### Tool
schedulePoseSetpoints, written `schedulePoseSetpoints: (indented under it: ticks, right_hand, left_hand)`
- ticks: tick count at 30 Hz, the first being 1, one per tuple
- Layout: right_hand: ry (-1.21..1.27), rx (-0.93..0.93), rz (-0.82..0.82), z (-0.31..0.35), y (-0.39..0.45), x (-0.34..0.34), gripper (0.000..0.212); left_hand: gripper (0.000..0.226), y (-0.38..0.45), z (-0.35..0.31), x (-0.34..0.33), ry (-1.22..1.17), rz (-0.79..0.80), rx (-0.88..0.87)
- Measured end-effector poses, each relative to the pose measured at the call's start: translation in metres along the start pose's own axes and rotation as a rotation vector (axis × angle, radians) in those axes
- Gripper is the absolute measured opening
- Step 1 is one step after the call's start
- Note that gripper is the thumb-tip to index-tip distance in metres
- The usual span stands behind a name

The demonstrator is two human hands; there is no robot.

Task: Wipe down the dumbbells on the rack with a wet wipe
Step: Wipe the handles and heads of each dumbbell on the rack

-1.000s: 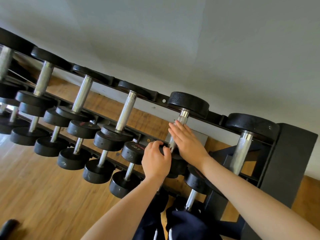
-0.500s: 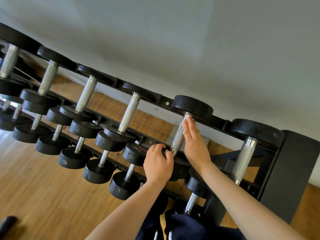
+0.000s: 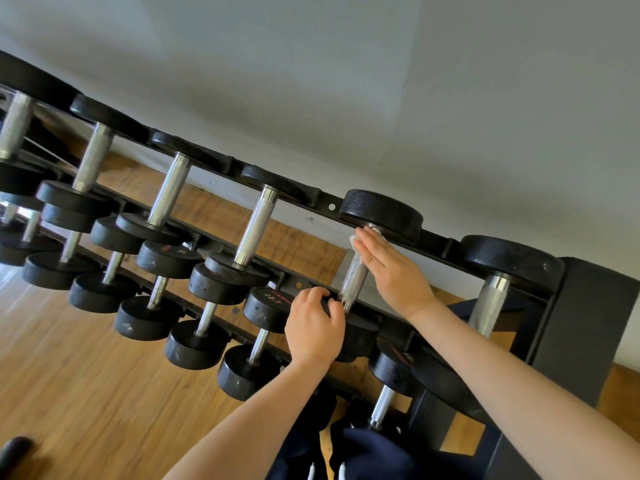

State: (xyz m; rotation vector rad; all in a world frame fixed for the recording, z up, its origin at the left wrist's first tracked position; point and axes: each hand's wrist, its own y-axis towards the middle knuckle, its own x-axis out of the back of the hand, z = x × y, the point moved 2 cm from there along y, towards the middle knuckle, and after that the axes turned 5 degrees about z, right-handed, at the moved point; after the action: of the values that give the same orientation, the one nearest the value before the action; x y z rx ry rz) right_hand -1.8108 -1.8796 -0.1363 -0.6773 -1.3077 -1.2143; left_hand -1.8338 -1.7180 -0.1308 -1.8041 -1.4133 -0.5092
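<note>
A black rack (image 3: 585, 327) holds rows of black dumbbells with steel handles. On the top row, second from the right, one dumbbell has a knurled handle (image 3: 353, 284) and a far head (image 3: 381, 211). My right hand (image 3: 394, 271) lies flat along the upper part of that handle, pressing a white wet wipe (image 3: 354, 241) against it just below the far head. My left hand (image 3: 315, 327) is curled over the near head of the same dumbbell, gripping its edge. Most of the wipe is hidden under my right palm.
Several more dumbbells fill the top row (image 3: 256, 230) and two lower rows (image 3: 266, 306) to the left. One dumbbell (image 3: 491, 299) sits at the far right by the rack's end post. A grey wall (image 3: 381, 98) stands behind; wooden floor (image 3: 69, 393) lies below left.
My right hand has slid up the handle from near its lower end to just under the far head, and the wipe's edge now shows. My left hand has stayed on the near head.
</note>
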Motion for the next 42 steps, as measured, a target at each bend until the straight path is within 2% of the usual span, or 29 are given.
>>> schedulePoseSetpoints:
  ticks: [5, 10, 12, 18, 23, 26, 31, 34, 38, 42]
  right_hand:
    - [-0.061, -0.041, 0.051, -0.005, 0.006, -0.004, 0.061]
    - [-0.003, -0.106, -0.087, -0.007, -0.014, 0.000, 0.051]
    - [-0.001, -0.122, -0.097, -0.003, -0.011, -0.001, 0.050]
    - [-0.036, -0.038, 0.053, -0.006, 0.001, -0.009, 0.056]
    - [-0.021, 0.024, 0.035, -0.020, -0.010, 0.005, 0.057]
    - [0.001, 0.100, 0.050, -0.006, -0.001, 0.001, 0.048]
    - [0.020, 0.005, 0.048, -0.008, 0.007, 0.004, 0.051]
    - [0.059, 0.096, 0.067, 0.000, -0.012, 0.012, 0.053]
    - [0.047, 0.373, 0.252, 0.036, -0.027, 0.000, 0.058]
    - [-0.012, 0.432, 0.314, 0.023, -0.018, -0.007, 0.068]
  left_hand:
    - [0.029, -0.001, 0.000, 0.000, 0.000, 0.003, 0.004]
    - [0.029, 0.001, 0.003, -0.001, 0.006, -0.005, -0.004]
    - [0.029, 0.001, 0.003, -0.001, 0.007, -0.009, -0.008]
    - [0.029, 0.001, 0.003, -0.001, 0.007, -0.007, -0.005]
    - [0.029, 0.001, 0.003, -0.002, 0.006, -0.016, -0.006]
    - [0.029, 0.002, 0.003, -0.001, 0.009, -0.025, -0.008]
    - [0.029, -0.001, -0.003, 0.003, -0.024, -0.016, -0.018]
    - [0.047, -0.003, 0.000, 0.007, -0.026, 0.060, -0.030]
    - [0.084, -0.025, 0.015, 0.009, 0.066, 0.143, -0.092]
    - [0.100, -0.037, 0.023, 0.008, 0.053, 0.185, -0.047]
